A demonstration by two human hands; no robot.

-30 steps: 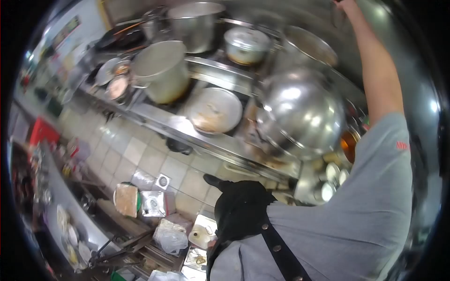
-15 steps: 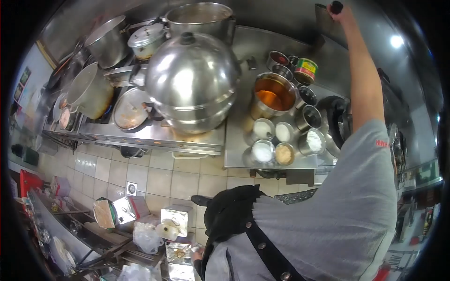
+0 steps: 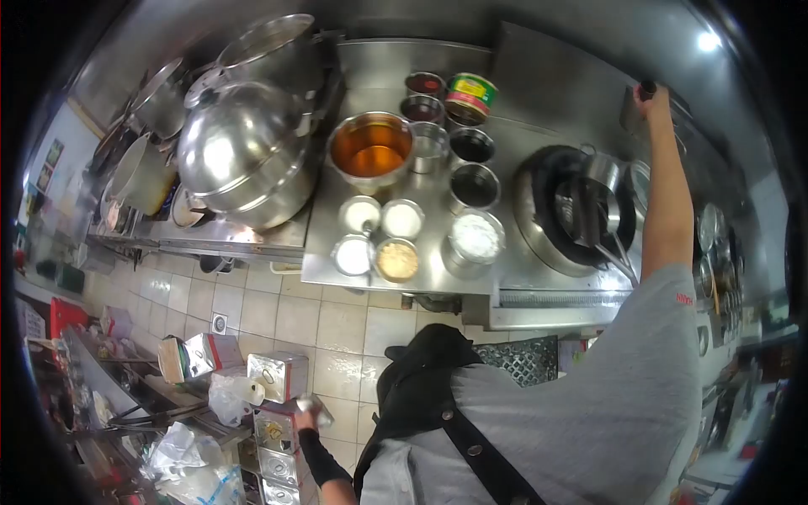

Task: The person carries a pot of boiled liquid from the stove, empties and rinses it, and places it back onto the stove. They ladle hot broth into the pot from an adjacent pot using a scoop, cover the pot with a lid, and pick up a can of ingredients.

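My right hand [image 3: 652, 103] is stretched out to the back right, at the steel wall. Its fingers are closed round a dark rounded handle [image 3: 647, 87]. A flat grey metal piece shows beside that hand; I cannot tell whether it belongs to the handle. Low on the left, my left hand [image 3: 308, 418] is closed on a whitish, shiny object [image 3: 318, 410] above the tiled floor, too blurred to name. Below my right arm sits a dark wok [image 3: 543, 181] with a ladle [image 3: 613, 215] and other metal tools in it.
On the steel counter stand a pot of amber liquid [image 3: 370, 156], a labelled can [image 3: 471, 97], bowls of white and tan powder [image 3: 397, 259], and a container of white powder [image 3: 475, 236]. A large domed steamer [image 3: 240, 160] stands left. Square tins [image 3: 278, 374] line the floor.
The view has swung right, so counter and steamer sit further left and the wok shows more fully. My left hand and forearm have come further into view. My right hand still grips the dark handle.
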